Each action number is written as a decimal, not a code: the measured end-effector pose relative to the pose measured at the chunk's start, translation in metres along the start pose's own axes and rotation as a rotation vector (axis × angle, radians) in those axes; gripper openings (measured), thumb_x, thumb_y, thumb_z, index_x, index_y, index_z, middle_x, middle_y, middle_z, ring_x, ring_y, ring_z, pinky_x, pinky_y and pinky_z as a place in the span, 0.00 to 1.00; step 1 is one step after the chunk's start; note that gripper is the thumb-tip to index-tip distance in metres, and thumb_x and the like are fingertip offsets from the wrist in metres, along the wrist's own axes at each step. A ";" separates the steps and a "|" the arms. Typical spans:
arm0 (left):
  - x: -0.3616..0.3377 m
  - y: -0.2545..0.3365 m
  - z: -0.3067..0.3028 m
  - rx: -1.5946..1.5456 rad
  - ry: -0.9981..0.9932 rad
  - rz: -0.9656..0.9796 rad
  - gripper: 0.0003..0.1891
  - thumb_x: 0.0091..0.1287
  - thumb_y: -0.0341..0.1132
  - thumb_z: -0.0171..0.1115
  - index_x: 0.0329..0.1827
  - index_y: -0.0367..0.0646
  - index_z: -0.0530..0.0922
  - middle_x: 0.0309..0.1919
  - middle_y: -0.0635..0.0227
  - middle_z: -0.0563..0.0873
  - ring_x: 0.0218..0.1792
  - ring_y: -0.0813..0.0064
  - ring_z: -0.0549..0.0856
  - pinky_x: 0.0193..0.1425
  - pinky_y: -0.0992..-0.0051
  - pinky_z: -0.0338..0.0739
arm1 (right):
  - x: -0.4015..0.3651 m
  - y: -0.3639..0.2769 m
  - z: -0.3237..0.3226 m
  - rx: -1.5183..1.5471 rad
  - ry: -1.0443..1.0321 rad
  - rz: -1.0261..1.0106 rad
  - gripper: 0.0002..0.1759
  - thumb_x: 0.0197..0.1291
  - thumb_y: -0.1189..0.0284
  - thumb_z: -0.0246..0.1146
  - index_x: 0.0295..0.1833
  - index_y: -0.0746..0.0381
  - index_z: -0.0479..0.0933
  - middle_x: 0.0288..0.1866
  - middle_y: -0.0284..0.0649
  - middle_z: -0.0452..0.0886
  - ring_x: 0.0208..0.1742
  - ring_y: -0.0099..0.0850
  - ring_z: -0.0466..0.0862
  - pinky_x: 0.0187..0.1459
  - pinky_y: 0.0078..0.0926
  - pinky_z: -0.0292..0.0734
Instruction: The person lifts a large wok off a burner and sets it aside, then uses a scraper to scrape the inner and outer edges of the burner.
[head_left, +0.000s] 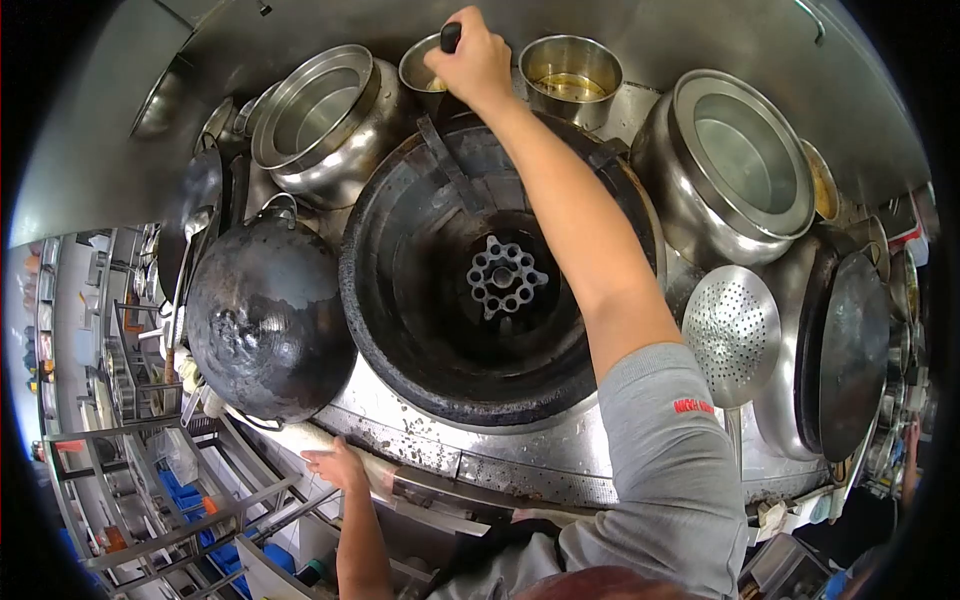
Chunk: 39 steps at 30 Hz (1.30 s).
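A speckled stainless-steel worktop (425, 450) spreads beneath the right hand (478, 62) and reaches back to the left hand (337, 466). Sunk in it, below the right forearm and ahead of the left hand, is a broad, round, black metal burner well (470, 408). Just ahead of the left hand lies a rounded, blackened metal wok (265, 310), its domed underside showing. Two big-bellied, wide-rimmed silvery steel pots flank the right hand, one to its left (335, 180) and one well to its right (662, 205). Right of the right arm, near its sleeve, lies a round, perforated steel skimmer (730, 325). Close to the right hand's right is a small, open steel pot (590, 114) holding yellowish liquid; another small steel pot (418, 62) sits partly hidden by that hand. Under the right forearm, inside the well, sits a grey metal burner head (503, 276) ringed with holes. The right hand is clenched round a black, rounded handle grip (451, 38); what it joins is hidden. The left hand is released, fingers extended, at the worktop's front edge.
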<state>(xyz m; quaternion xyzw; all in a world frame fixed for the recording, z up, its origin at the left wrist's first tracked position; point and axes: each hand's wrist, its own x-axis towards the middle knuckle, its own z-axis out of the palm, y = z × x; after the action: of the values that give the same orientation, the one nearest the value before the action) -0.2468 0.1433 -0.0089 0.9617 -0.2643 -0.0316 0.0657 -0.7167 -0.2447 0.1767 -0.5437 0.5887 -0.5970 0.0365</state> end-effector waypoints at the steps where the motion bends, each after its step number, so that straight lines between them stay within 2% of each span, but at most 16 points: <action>1: 0.004 -0.003 0.007 -0.003 0.013 0.017 0.52 0.67 0.49 0.67 0.83 0.31 0.46 0.76 0.26 0.59 0.69 0.31 0.73 0.73 0.49 0.71 | 0.007 0.007 -0.001 0.021 0.016 -0.010 0.18 0.47 0.66 0.71 0.44 0.58 0.78 0.32 0.46 0.87 0.37 0.49 0.88 0.45 0.43 0.83; 9: 0.000 0.003 0.002 0.005 0.009 0.030 0.52 0.68 0.50 0.66 0.83 0.31 0.45 0.76 0.26 0.58 0.67 0.30 0.75 0.71 0.47 0.73 | 0.017 0.002 -0.044 0.061 -0.306 0.250 0.13 0.47 0.62 0.73 0.31 0.59 0.82 0.18 0.37 0.83 0.16 0.27 0.83 0.27 0.26 0.80; 14: -0.001 0.005 0.000 0.007 -0.005 0.001 0.52 0.68 0.52 0.66 0.84 0.33 0.46 0.76 0.29 0.60 0.70 0.33 0.73 0.73 0.48 0.71 | 0.021 -0.012 -0.068 -0.043 -0.440 0.307 0.13 0.50 0.61 0.72 0.31 0.59 0.84 0.17 0.36 0.82 0.18 0.27 0.84 0.28 0.26 0.81; 15: -0.001 0.007 0.000 0.004 -0.010 -0.008 0.52 0.68 0.52 0.66 0.84 0.34 0.46 0.76 0.31 0.60 0.71 0.34 0.72 0.75 0.49 0.70 | 0.022 -0.011 -0.068 -0.021 -0.443 0.323 0.13 0.50 0.60 0.73 0.31 0.59 0.85 0.16 0.36 0.82 0.18 0.27 0.84 0.28 0.26 0.81; 18: -0.004 0.011 -0.004 0.010 -0.023 -0.022 0.52 0.68 0.52 0.65 0.84 0.34 0.45 0.78 0.30 0.58 0.74 0.34 0.69 0.76 0.50 0.68 | 0.017 0.001 -0.066 -0.043 -0.170 0.186 0.12 0.51 0.63 0.73 0.33 0.61 0.86 0.19 0.37 0.85 0.19 0.27 0.85 0.26 0.25 0.81; 21: 0.000 0.003 0.004 0.009 0.014 0.005 0.52 0.68 0.52 0.67 0.84 0.34 0.45 0.77 0.31 0.58 0.69 0.32 0.73 0.71 0.46 0.72 | -0.012 0.056 -0.018 0.074 -0.142 0.275 0.10 0.54 0.66 0.73 0.35 0.62 0.87 0.21 0.40 0.86 0.20 0.27 0.85 0.25 0.24 0.81; 22: 0.002 0.004 0.006 0.019 0.009 0.010 0.52 0.68 0.52 0.67 0.84 0.34 0.45 0.77 0.31 0.58 0.69 0.33 0.73 0.71 0.46 0.72 | -0.024 0.052 -0.020 0.150 -0.217 0.446 0.09 0.56 0.68 0.71 0.35 0.63 0.86 0.21 0.41 0.86 0.18 0.27 0.84 0.22 0.26 0.78; 24: 0.005 0.002 0.006 0.046 0.004 0.017 0.52 0.69 0.52 0.66 0.84 0.34 0.45 0.77 0.31 0.58 0.70 0.33 0.73 0.72 0.47 0.72 | -0.024 0.037 -0.034 0.297 -0.150 0.700 0.09 0.56 0.69 0.71 0.35 0.63 0.86 0.20 0.41 0.84 0.17 0.26 0.82 0.17 0.29 0.73; 26: 0.000 0.006 0.002 0.027 -0.010 -0.011 0.51 0.70 0.53 0.65 0.84 0.33 0.46 0.77 0.31 0.59 0.72 0.35 0.71 0.74 0.48 0.70 | -0.012 0.042 -0.038 0.269 -0.079 0.589 0.08 0.55 0.70 0.71 0.35 0.64 0.85 0.19 0.39 0.83 0.16 0.24 0.81 0.15 0.28 0.69; 27: -0.002 0.009 0.000 0.016 -0.020 -0.024 0.51 0.70 0.53 0.64 0.84 0.32 0.46 0.77 0.32 0.59 0.73 0.36 0.70 0.76 0.49 0.68 | -0.012 0.013 -0.067 0.222 -0.076 0.601 0.06 0.54 0.72 0.71 0.35 0.63 0.85 0.18 0.39 0.82 0.16 0.24 0.81 0.15 0.26 0.69; 30: -0.004 0.008 -0.002 0.027 -0.008 0.004 0.51 0.70 0.53 0.65 0.84 0.32 0.47 0.77 0.32 0.60 0.73 0.36 0.70 0.76 0.49 0.68 | -0.020 0.034 -0.035 0.332 -0.108 0.566 0.07 0.55 0.70 0.71 0.36 0.61 0.85 0.19 0.38 0.83 0.17 0.24 0.81 0.16 0.28 0.70; 32: -0.005 0.015 -0.004 0.029 -0.023 -0.010 0.52 0.69 0.53 0.66 0.84 0.32 0.46 0.77 0.31 0.60 0.72 0.36 0.71 0.74 0.49 0.70 | -0.024 0.024 -0.042 0.238 -0.195 0.690 0.05 0.56 0.72 0.71 0.36 0.62 0.86 0.20 0.39 0.84 0.18 0.24 0.82 0.20 0.25 0.75; 34: -0.002 0.009 -0.001 0.036 -0.010 -0.002 0.52 0.69 0.52 0.66 0.84 0.32 0.46 0.76 0.29 0.59 0.70 0.35 0.73 0.69 0.47 0.74 | -0.013 0.038 -0.038 0.279 -0.114 0.562 0.06 0.56 0.70 0.70 0.36 0.62 0.87 0.21 0.37 0.85 0.17 0.25 0.82 0.20 0.25 0.76; 37: 0.007 -0.002 0.011 0.027 0.031 0.026 0.52 0.68 0.52 0.67 0.84 0.31 0.46 0.74 0.30 0.61 0.69 0.35 0.74 0.70 0.48 0.75 | -0.012 0.019 -0.054 0.253 -0.069 0.597 0.07 0.52 0.67 0.71 0.33 0.58 0.88 0.23 0.43 0.88 0.22 0.33 0.88 0.35 0.31 0.87; 38: 0.006 -0.007 0.012 0.041 0.034 0.027 0.53 0.68 0.52 0.67 0.83 0.31 0.46 0.74 0.30 0.62 0.68 0.35 0.74 0.70 0.48 0.75 | -0.021 0.049 -0.016 0.120 -0.035 0.452 0.06 0.50 0.67 0.70 0.32 0.57 0.88 0.23 0.45 0.87 0.27 0.36 0.90 0.42 0.33 0.87; 39: 0.006 -0.009 0.012 0.051 0.039 0.031 0.53 0.68 0.52 0.67 0.83 0.30 0.45 0.74 0.30 0.62 0.68 0.35 0.74 0.70 0.48 0.75 | -0.031 0.058 -0.004 0.132 -0.052 0.453 0.06 0.50 0.68 0.69 0.33 0.57 0.88 0.23 0.45 0.87 0.28 0.37 0.90 0.44 0.33 0.87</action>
<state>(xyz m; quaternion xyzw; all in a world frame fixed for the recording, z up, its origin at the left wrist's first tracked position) -0.2383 0.1463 -0.0226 0.9593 -0.2786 -0.0051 0.0469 -0.7413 -0.2381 0.1160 -0.4090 0.6542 -0.5968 0.2203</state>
